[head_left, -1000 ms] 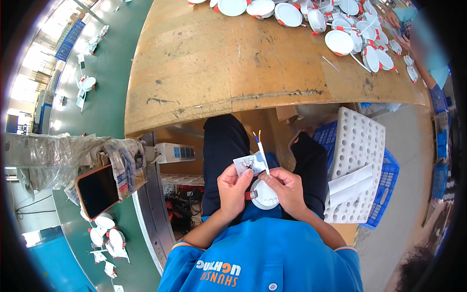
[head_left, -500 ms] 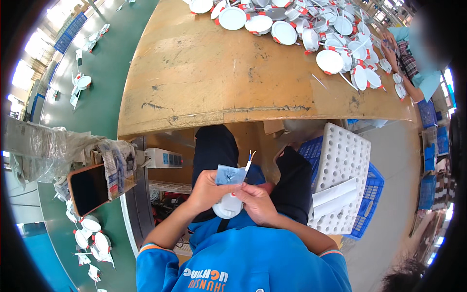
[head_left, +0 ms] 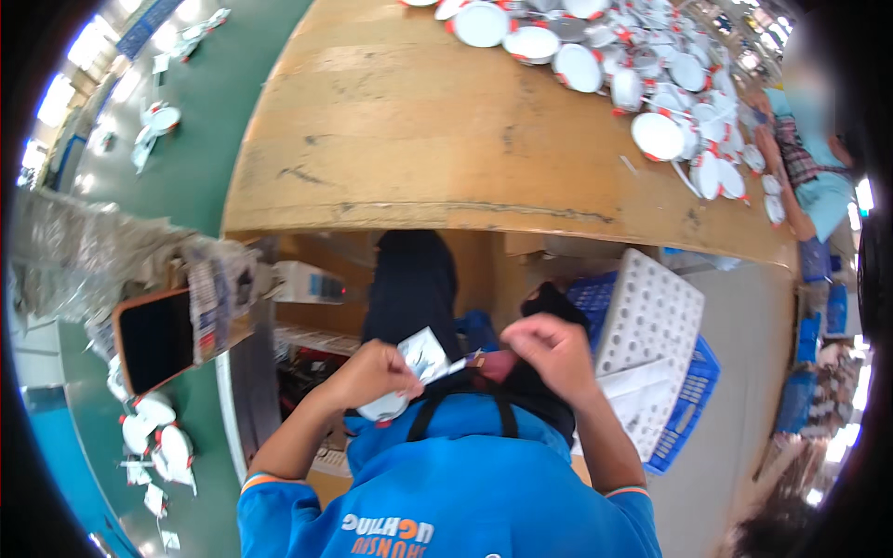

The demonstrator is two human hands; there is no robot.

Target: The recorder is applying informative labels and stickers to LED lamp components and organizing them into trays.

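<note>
Over my lap, my left hand (head_left: 377,377) is closed on a round white downlight (head_left: 384,407), which is partly hidden under the fingers. A small pale sheet or packet (head_left: 423,353) sticks up beside the thumb. From the lamp a white cable (head_left: 446,374) runs to the right, ending in thin bare-tipped wires (head_left: 478,359). My right hand (head_left: 558,353) is raised to the right, apart from the lamp. Its fingers are loosely bent and somewhat blurred, with nothing visible in them.
A pile of white downlights (head_left: 651,84) covers the far right of the wooden table (head_left: 391,139). A phone (head_left: 153,339) hangs at left by a wrapped bar, above a green surface (head_left: 214,121). At right, a perforated white board (head_left: 651,325) leans on a blue crate (head_left: 684,409). A co-worker (head_left: 809,158) sits far right.
My right hand has let go of the downlight and moved right and up. My left hand has tilted the lamp and drawn it slightly left, and the cable now points right.
</note>
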